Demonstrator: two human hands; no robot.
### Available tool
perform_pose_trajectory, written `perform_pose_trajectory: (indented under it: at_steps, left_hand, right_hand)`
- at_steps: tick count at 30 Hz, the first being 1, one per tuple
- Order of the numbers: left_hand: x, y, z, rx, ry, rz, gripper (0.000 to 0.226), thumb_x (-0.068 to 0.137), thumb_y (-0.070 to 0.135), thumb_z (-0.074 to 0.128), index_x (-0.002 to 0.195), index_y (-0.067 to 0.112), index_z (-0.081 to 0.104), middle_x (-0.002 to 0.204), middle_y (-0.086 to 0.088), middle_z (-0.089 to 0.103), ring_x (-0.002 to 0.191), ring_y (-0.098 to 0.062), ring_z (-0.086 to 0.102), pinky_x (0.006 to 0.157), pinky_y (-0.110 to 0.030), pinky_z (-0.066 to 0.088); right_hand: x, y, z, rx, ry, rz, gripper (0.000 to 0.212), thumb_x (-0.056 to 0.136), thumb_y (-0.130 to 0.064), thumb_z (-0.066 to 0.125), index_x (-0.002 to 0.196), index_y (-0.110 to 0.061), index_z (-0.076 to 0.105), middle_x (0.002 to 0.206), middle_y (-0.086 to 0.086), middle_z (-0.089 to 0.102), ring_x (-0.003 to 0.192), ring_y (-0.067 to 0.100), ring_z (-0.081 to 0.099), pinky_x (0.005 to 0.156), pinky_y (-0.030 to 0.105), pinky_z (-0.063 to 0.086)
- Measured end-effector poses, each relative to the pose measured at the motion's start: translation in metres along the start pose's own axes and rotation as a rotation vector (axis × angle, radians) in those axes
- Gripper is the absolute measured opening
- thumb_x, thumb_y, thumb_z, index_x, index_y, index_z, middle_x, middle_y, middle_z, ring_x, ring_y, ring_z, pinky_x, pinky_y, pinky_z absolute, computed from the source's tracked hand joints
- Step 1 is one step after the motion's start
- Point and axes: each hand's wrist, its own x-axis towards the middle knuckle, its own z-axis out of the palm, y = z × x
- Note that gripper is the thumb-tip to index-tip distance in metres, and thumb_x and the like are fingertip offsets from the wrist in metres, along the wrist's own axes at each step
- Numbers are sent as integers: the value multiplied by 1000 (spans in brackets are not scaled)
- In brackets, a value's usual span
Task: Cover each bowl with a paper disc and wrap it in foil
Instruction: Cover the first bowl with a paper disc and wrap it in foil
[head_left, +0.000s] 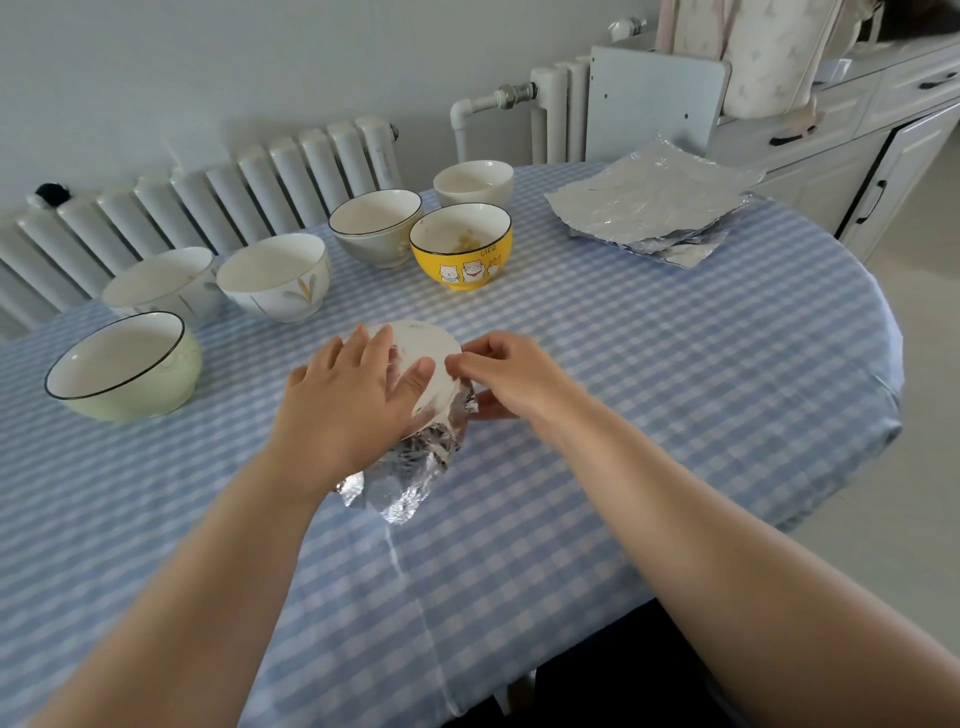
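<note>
The paper disc lies tilted on top of a bowl that is itself hidden; crumpled foil wraps that bowl's near side and trails toward the person. Taking this disc as the landmark: the left hand lies flat on its left part, fingers straight and slightly spread, the thumb pressing near its middle. The right hand sits at its right edge, fingertips drawn narrow and seemingly pinching the rim of the disc or the foil just under it; which of the two I cannot tell. The foil's loose length runs from the disc toward the person, so the unwrapped far side looks the next to be closed, and the right hand is nearer the free edge there. Beyond the disc stand the yellow bowl and a grey bowl, with a white bowl further back. To the disc's left are two white bowls and a green bowl. Far right of the disc rests a stack of foil sheets, all on the checked tablecloth
</note>
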Motion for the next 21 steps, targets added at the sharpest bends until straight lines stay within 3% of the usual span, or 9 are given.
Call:
perform_pose_trajectory:
  at_steps: [7,10,13,15,18,21]
  left_hand:
    - [-15,6,-6,191,63,-83,102,72,78,-7,154,21,16,148,-13,41,135,-37,36,101,-49,37]
    - [-15,3,4,181,136,-81,101,76,79,-9,153,20,19,154,-10,35,142,-33,28,108,-49,30]
    - [-11,-5,8,80,182,21,102,78,80,-12,156,20,18,164,-8,17,151,-29,10,119,-49,14]
    - [-8,-9,7,-3,157,108,103,75,81,-10,157,23,16,165,-3,13,152,-23,5,122,-46,7]
    - [-4,-11,6,-90,72,208,106,70,89,-8,157,32,12,166,5,8,152,-17,1,123,-45,2]
    - [0,-14,6,-85,4,243,117,59,97,-10,156,37,11,166,5,7,152,-18,0,123,-47,2]
  right_hand:
    - [20,-10,-18,-95,-168,-24,14,91,-28,66,99,-16,71,93,-1,72,81,19,70,71,33,60]
    - [22,-9,-19,-166,-153,-50,19,92,-36,65,98,-21,73,98,-3,72,83,19,70,82,39,61]
    - [19,-8,-19,-185,-139,-87,26,94,-45,60,98,-21,71,104,5,72,81,16,70,74,32,61]
    - [19,-6,-20,-218,-50,-121,32,94,-53,56,94,-23,67,101,4,72,81,17,71,78,39,62]
    - [15,-5,-15,-193,242,-191,45,93,-58,54,94,-15,67,96,4,73,87,22,72,85,50,58]
    - [2,-5,-3,-114,270,-253,38,92,-54,57,98,-19,70,92,-9,71,90,8,67,81,33,55]
